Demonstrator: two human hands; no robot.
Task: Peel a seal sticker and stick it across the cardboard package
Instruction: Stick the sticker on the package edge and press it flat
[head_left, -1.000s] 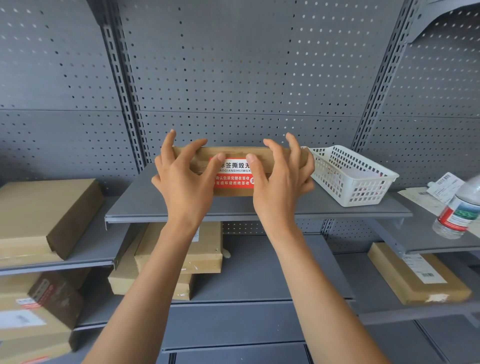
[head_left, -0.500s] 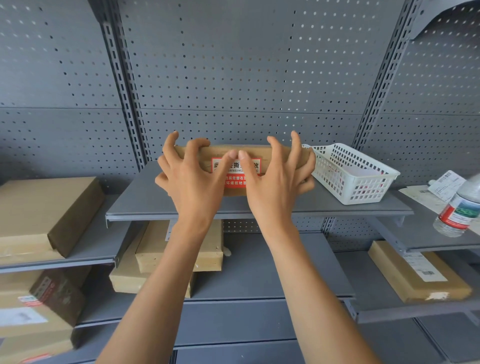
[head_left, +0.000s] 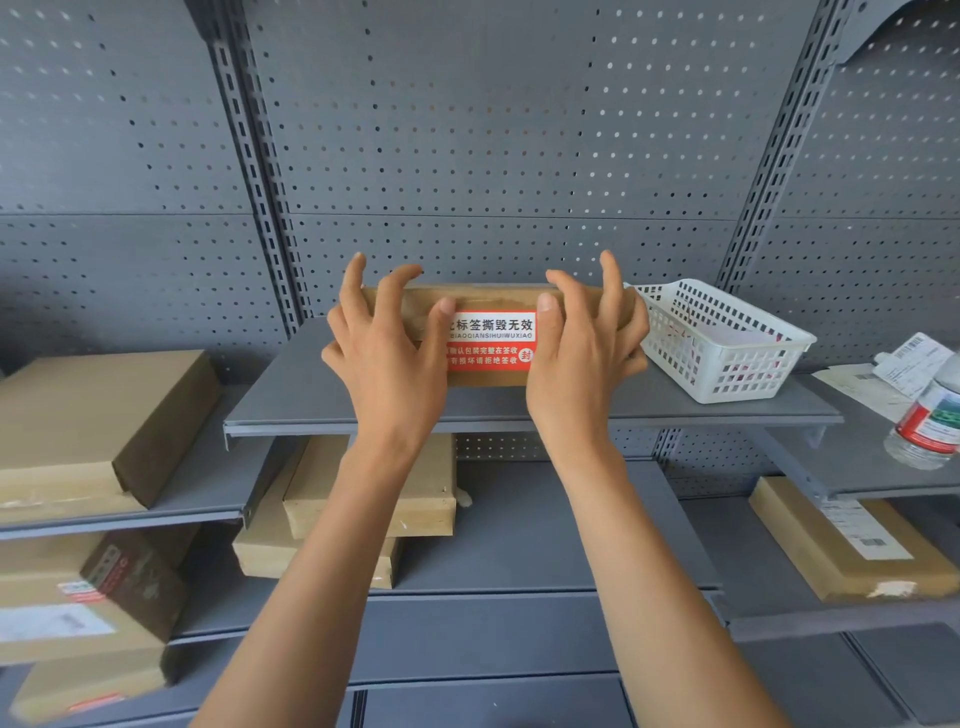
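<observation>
A flat brown cardboard package (head_left: 493, 299) lies on the grey middle shelf (head_left: 311, 410) at chest height. A red and white seal sticker (head_left: 491, 340) is stuck on its front face and runs up toward the top edge. My left hand (head_left: 387, 353) clasps the package's left part, thumb tip at the sticker's upper left corner. My right hand (head_left: 584, 348) clasps the right part, thumb tip at the sticker's upper right corner. Both hands hide the package's ends.
A white plastic basket (head_left: 722, 338) stands just right of the package. A water bottle (head_left: 930, 415) and paper slips (head_left: 904, 364) lie on the right shelf. Cardboard boxes (head_left: 93, 426) fill the left and lower shelves. Perforated grey panels form the back wall.
My thumbs, which met over the middle of the sticker half a second ago, have slid apart to its left and right edges, uncovering the printed label.
</observation>
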